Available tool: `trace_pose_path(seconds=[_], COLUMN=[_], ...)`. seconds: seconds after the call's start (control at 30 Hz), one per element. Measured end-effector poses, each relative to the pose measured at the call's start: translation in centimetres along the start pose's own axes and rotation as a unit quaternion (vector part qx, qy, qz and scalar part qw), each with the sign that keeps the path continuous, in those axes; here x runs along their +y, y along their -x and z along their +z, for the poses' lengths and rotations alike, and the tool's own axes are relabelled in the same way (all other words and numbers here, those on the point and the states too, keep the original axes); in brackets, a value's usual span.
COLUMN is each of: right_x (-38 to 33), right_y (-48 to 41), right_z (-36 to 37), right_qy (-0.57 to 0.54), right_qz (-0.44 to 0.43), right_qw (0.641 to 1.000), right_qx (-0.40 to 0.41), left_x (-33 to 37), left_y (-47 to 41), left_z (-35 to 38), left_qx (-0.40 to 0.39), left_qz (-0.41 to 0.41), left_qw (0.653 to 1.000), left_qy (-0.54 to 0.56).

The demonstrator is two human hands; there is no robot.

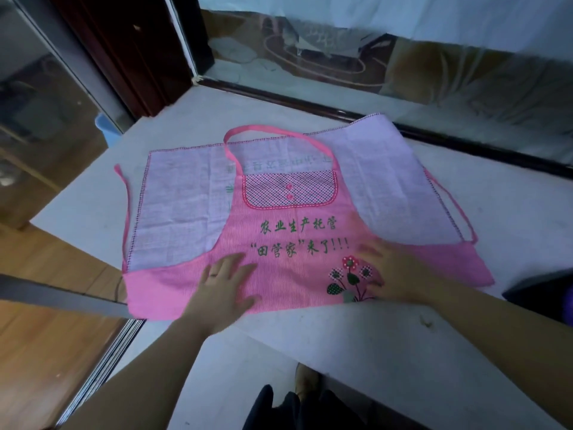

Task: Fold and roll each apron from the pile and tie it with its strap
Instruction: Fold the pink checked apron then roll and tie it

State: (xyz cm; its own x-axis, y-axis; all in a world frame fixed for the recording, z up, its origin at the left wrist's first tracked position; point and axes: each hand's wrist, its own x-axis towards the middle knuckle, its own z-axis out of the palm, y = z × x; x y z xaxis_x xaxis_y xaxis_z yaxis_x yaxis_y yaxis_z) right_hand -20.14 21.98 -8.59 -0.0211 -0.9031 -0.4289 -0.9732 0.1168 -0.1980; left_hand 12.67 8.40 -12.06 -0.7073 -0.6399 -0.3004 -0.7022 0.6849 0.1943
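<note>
The apron (288,283) lies on the white table (372,352) at its middle, folded once, so the pink bib lies over the pale back of the skirt. Both hands rest flat on the near pink band, fingers straight and spread, gripping nothing: the left hand (226,287) at about 7 o'clock on the cloth, the right hand (393,271) at about 5 o'clock, beside the printed flowers. The right hand is blurred, so its fingertips are hard to read.

The step looks like smoothing the fold before the next fold and the roll. To do it well, I would stroke from the middle out toward 9 and 3 o'clock, palms flat, so that creases leave at the sides and do not bunch under the bib. The stitched edges at 12 o'clock should line up first, since a skewed fold gives a lopsided roll. The straps should be kept outside the layers, because one must be free for tying.

Counted:
- Apron: one. No pile shows.
- Neck loop (235,131): one, at 12 o'clock.
- Waist straps: two, the left strap (127,212) at 9 o'clock and the right strap (465,225) at 3 o'clock.
- Pocket (310,193): one, with two buttons (290,186).
- Hands: two.
</note>
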Motion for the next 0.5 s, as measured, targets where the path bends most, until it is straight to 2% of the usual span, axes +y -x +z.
trace_pose_path(seconds=[0.07,0.17,0.3,0.4,0.5], right_x=[-2.2,-2.9,-2.2,-1.5,-1.0], right_y=[0.3,0.1,-0.5,-0.9,-1.1], right_z=[1.3,2.5,3.6,4.7,5.3], right_qy=[0.027,0.104,0.173,0.181,0.159], right_qz=[-0.049,-0.045,-0.097,-0.071,-0.011], right_qw=[0.998,0.993,0.975,0.968,0.968], right_qx=[-0.043,-0.035,0.102,0.161,0.191], left_x=[-0.4,-1.0,-1.0,-0.7,-0.5], left_y=[1.5,3.2,4.3,4.1,3.9], left_z=[1.2,2.5,2.5,2.5,2.8], left_qx=[-0.001,-0.005,0.02,0.013,0.006], left_qz=[0.061,0.061,0.015,-0.029,-0.069], left_qw=[0.998,0.996,0.998,0.998,0.998], left_qy=[-0.022,-0.058,-0.06,-0.048,-0.003])
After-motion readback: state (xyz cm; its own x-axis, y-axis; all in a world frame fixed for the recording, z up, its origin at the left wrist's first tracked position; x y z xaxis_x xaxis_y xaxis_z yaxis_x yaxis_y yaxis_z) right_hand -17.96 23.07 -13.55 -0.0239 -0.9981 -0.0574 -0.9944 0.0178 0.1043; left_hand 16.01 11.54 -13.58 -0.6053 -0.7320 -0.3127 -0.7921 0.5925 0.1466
